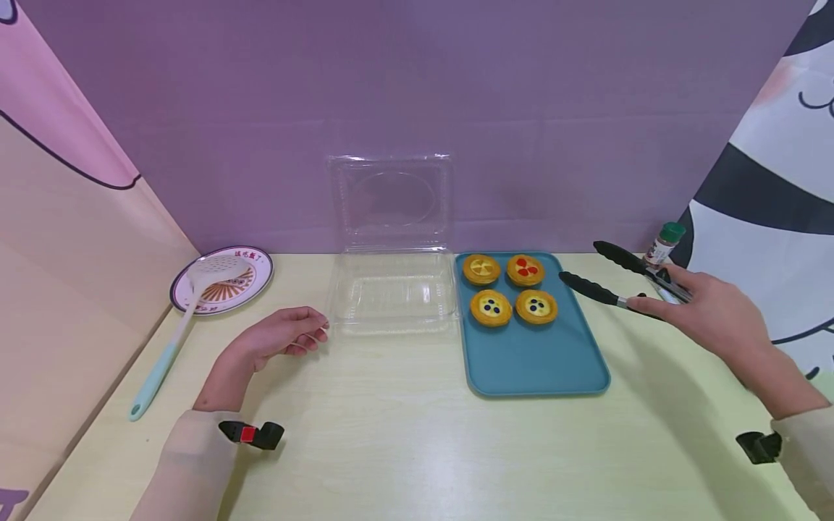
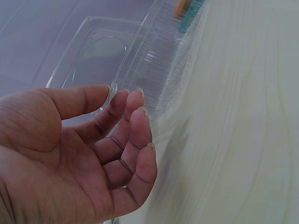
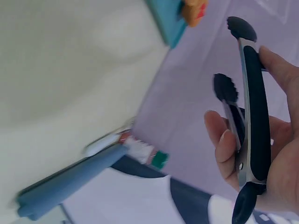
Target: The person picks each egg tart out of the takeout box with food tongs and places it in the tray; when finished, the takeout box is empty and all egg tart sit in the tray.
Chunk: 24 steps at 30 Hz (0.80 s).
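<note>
My right hand [image 1: 717, 311] grips a pair of black-tipped tongs [image 3: 256, 116], its thumb along one arm and fingers around the other. The tongs' jaws are spread, with nothing between them, just right of a blue tray [image 1: 534, 362]. Four egg tarts fill the tray's far half: a plain-looking yellow tart [image 1: 481, 269], a red-topped tart [image 1: 525, 270] and two tarts with dark dots [image 1: 536, 307]. Beside the near left corner of a clear plastic box [image 1: 394, 289] is my left hand [image 1: 283, 336], fingers loosely bent, thumb and fingertips slightly apart. The box's lid [image 1: 391, 202] stands raised.
At the far left a patterned plate [image 1: 260, 278] bears a slotted spatula [image 1: 159, 373], its pale blue handle reaching onto the table. A green-capped bottle [image 1: 664, 242] stands behind my right hand. Next to it, a blue rolled-looking item [image 3: 70, 182] lies along the wall.
</note>
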{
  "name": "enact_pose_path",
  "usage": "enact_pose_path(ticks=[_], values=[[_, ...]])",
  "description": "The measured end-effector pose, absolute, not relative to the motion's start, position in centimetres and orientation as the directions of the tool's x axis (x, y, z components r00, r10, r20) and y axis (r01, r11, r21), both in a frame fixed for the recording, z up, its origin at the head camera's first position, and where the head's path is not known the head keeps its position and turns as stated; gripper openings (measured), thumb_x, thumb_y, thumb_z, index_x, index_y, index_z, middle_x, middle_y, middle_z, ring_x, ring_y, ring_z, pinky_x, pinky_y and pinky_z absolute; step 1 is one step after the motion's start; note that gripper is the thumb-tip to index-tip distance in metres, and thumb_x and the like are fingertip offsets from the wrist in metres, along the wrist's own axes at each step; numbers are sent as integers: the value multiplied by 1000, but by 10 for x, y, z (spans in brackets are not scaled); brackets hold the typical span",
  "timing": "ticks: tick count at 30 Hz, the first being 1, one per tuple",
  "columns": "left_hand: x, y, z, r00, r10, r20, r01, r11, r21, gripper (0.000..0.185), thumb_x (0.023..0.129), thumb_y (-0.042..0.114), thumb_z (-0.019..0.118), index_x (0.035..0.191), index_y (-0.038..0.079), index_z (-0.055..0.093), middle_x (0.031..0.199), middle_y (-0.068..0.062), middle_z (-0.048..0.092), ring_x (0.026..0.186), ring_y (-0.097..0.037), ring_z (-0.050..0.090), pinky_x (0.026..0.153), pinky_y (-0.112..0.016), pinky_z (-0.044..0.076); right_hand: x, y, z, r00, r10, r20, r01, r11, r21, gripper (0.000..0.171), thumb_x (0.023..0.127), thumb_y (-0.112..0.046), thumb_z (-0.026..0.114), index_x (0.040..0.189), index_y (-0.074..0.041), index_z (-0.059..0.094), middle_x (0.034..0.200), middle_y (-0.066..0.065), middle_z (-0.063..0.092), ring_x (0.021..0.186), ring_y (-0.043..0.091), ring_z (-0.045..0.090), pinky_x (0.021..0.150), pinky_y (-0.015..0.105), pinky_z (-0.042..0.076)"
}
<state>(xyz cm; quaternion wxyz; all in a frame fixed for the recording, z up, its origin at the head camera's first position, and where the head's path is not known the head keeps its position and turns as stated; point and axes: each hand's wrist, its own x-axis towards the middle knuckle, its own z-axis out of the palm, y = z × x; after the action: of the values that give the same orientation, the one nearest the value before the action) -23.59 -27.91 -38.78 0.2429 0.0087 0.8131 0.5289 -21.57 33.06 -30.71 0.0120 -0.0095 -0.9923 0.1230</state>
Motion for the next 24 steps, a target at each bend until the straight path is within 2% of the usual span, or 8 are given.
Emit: enact_pose_path(ticks=[3, 6, 9, 13, 16, 22, 24], values=[[-235, -279, -388, -882, 269, -387, -244, 441, 864, 37, 105, 30, 51, 126, -1, 54, 101, -2, 66, 85, -13, 61, 77, -28, 52, -218, 340, -316, -998, 52, 29, 42, 962, -269, 105, 84, -74, 61, 158, -9, 25, 145, 35, 44, 124, 56, 46, 79, 57, 45], [-235, -279, -388, -883, 268, -385, -243, 442, 864, 38, 105, 30, 51, 126, -1, 54, 101, -1, 66, 85, -12, 61, 77, -28, 52, -220, 349, -325, -997, 74, 32, 62, 954, -292, 105, 84, -73, 61, 158, -9, 24, 138, 33, 51, 118, 54, 51, 68, 47, 46], [-236, -279, -388, -883, 270, -384, -241, 442, 864, 38, 105, 30, 51, 126, -1, 54, 101, -1, 66, 85, -12, 61, 77, -28, 52, -223, 358, -334, -996, 83, 29, 71, 952, -297, 105, 84, -74, 60, 159, -11, 24, 111, 26, 62, 102, 46, 58, 57, 35, 39], [-235, -279, -388, -882, 271, -385, -242, 441, 864, 38, 105, 30, 51, 126, -2, 54, 101, -2, 66, 85, -12, 61, 77, -28, 52, -227, 368, -344, -996, 92, 2, 87, 954, -288, 107, 84, -75, 58, 159, -8, 21, 83, 14, 56, 83, 34, 57, 51, 32, 34], [-235, -279, -387, -882, 268, -387, -244, 441, 864, 38, 105, 30, 51, 126, -2, 54, 101, -2, 66, 85, -12, 61, 77, -28, 52, -230, 373, -353, -995, 98, -32, 103, 956, -275, 112, 84, -78, 55, 159, -4, 16, 82, 15, 56, 79, 31, 56, 49, 34, 34], [-235, -278, -386, -883, 265, -388, -246, 444, 862, 37, 105, 29, 51, 124, -2, 54, 100, -1, 67, 86, -13, 61, 78, -28, 52, -236, 376, -368, -992, 110, -62, 122, 962, -244, 108, 83, -81, 51, 151, 0, 30, 76, 12, 49, 72, 28, 53, 47, 35, 34], [-235, -278, -386, -882, 266, -389, -245, 446, 861, 37, 105, 29, 51, 124, -2, 54, 100, -1, 67, 86, -13, 60, 78, -28, 52, -237, 376, -371, -990, 124, -74, 138, 960, -244, 106, 82, -83, 51, 147, 0, 33, 78, 15, 52, 69, 27, 53, 47, 36, 34]])
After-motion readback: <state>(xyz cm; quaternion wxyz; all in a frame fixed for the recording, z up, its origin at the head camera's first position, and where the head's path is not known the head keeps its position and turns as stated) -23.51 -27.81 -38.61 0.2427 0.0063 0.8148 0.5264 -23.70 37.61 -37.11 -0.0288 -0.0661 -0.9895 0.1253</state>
